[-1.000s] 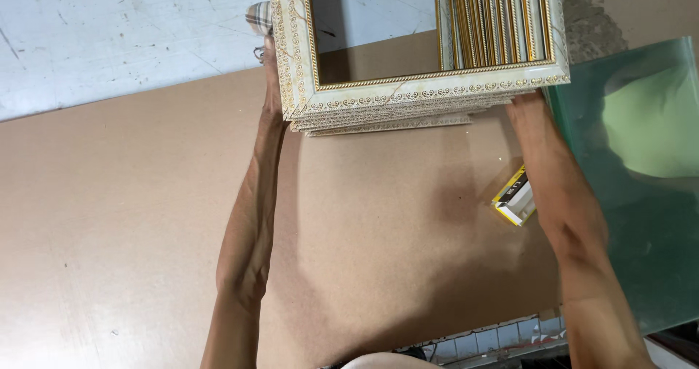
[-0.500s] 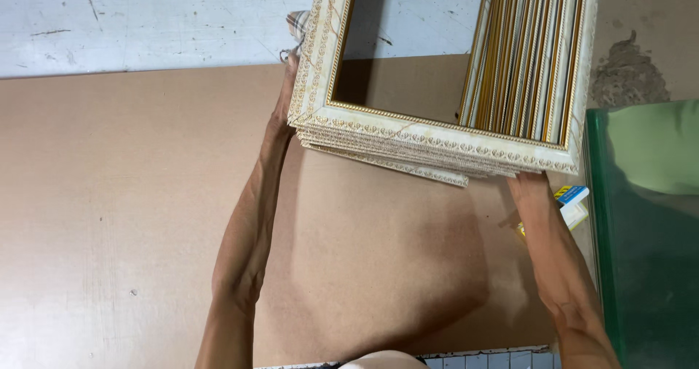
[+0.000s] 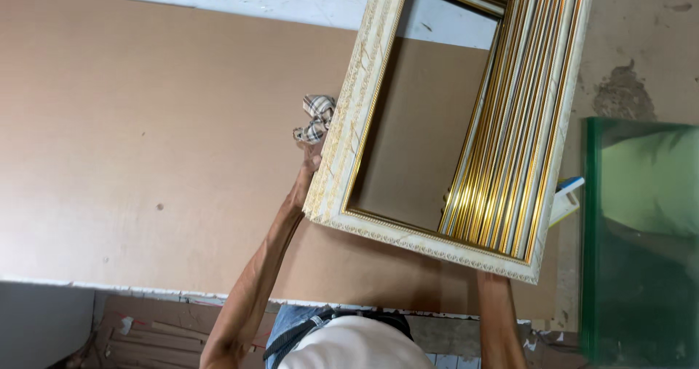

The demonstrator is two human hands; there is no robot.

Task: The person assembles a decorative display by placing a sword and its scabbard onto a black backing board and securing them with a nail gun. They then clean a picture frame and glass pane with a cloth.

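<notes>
I hold a stack of several ornate cream-and-gold picture frames [image 3: 437,245] lifted and tilted above a brown board [image 3: 145,143]. My left hand [image 3: 309,169] grips the stack's left side, together with a checked cloth [image 3: 314,118]. My right hand is hidden behind the stack's lower right corner; only its forearm [image 3: 499,318] shows, coming up under the frames. Through the open middle of the frames I see the brown board and a pale surface beyond it.
A green-tinted glass sheet [image 3: 641,238] stands at the right. A small white-and-blue object [image 3: 568,198] pokes out beside the frames' right edge. Pale floor lies past the board. Cardboard scraps [image 3: 145,332] lie below the board's near edge.
The frame stack has risen toward me and tilted further, with its left side swung up. The view has pulled back, now showing the board's near edge and my body.
</notes>
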